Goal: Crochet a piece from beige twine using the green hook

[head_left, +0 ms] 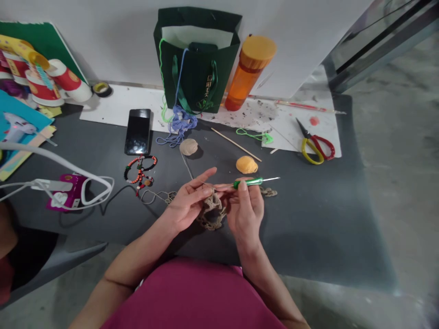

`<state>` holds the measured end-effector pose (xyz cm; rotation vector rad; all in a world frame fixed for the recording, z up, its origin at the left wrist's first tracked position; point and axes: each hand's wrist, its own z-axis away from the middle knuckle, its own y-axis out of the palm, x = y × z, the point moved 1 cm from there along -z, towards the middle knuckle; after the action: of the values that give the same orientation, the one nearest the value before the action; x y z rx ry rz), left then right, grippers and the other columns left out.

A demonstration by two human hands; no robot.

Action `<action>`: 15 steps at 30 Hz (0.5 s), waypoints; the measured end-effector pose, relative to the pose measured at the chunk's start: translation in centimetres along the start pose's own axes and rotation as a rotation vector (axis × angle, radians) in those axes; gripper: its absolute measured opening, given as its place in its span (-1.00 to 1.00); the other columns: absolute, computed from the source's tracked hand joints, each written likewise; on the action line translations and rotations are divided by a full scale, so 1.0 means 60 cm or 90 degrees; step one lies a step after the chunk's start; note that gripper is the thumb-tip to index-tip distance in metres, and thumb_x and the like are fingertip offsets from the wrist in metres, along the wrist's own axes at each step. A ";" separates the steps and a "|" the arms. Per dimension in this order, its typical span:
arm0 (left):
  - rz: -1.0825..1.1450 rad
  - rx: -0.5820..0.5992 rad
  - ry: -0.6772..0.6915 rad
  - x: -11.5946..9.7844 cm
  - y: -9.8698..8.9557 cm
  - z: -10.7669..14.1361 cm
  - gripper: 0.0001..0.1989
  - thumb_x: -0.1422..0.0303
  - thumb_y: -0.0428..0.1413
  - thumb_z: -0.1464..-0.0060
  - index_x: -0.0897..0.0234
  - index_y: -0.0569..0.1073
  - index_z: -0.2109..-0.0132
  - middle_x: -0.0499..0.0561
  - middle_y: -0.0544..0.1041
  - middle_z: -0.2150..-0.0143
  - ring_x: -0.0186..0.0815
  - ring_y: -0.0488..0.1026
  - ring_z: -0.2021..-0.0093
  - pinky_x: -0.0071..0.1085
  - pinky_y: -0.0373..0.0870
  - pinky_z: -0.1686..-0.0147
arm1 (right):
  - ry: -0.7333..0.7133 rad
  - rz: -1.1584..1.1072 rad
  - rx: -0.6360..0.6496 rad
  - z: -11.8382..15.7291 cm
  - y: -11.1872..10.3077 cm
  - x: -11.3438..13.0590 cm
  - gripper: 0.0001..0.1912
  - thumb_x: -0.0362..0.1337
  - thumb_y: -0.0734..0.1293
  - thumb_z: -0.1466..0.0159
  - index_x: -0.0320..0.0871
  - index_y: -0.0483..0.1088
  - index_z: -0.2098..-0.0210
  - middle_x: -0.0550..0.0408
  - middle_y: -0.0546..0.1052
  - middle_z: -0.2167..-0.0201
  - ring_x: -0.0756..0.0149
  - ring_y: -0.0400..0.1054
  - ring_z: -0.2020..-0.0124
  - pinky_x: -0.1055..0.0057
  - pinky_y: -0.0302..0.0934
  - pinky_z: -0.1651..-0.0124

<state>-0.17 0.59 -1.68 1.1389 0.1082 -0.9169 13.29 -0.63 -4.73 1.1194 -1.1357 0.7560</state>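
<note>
My left hand (pixel 188 201) pinches the top of a beige crocheted piece (pixel 211 219), which hangs in a loop between both hands. A thin strand runs from a beige yarn ball (pixel 188 147) down to the left fingers. Closed around a green-handled hook (pixel 253 182), my right hand (pixel 245 208) sits just right of the piece. One metal end of the hook points right; the other reaches toward the left fingertips, where its tip is too small to make out. More beige crochet (pixel 268 192) lies right of the right hand.
Behind the hands lie a yellow ball (pixel 246 164), a wooden stick (pixel 236 144), scissors (pixel 316 144) and a phone (pixel 138 131). A green bag (pixel 195 68) and an orange bottle (pixel 248 73) stand at the wall. Bracelets (pixel 140 170) and white cables (pixel 68 161) are left.
</note>
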 end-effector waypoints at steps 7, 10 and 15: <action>-0.088 -0.033 0.117 0.008 0.005 0.004 -0.44 0.40 0.46 0.12 0.10 0.63 -0.09 -0.11 0.62 0.29 -0.43 0.51 0.28 -0.46 0.41 0.13 | 0.005 -0.071 0.029 0.007 0.023 -0.002 -0.86 -0.12 0.41 -0.34 -0.03 0.46 0.23 0.21 0.64 0.36 0.37 0.55 0.40 0.40 0.46 0.28; -0.167 -0.052 0.213 0.011 0.003 0.006 -0.47 0.31 0.43 0.03 0.08 0.61 -0.13 -0.14 0.53 0.39 -0.46 0.42 0.37 -0.50 0.38 0.25 | -0.050 -0.007 0.059 0.009 0.024 0.002 -0.93 -0.19 0.40 -0.36 -0.03 0.49 0.22 0.18 0.64 0.32 0.35 0.56 0.30 0.34 0.46 0.14; -0.455 -0.026 0.472 0.007 0.007 0.017 -0.57 0.33 0.23 -0.21 0.12 0.55 -0.22 -0.08 0.58 0.35 -0.43 0.35 0.45 -0.43 0.36 0.34 | -0.093 0.004 0.172 0.013 0.018 0.013 -0.79 -0.10 0.40 -0.35 0.04 0.51 0.05 0.07 0.58 -0.02 0.21 0.49 -0.07 0.21 0.40 -0.13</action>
<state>0.04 -0.46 -1.10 1.3787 1.1925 -1.0483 12.31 -1.08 -3.62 1.4166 -1.1820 0.8612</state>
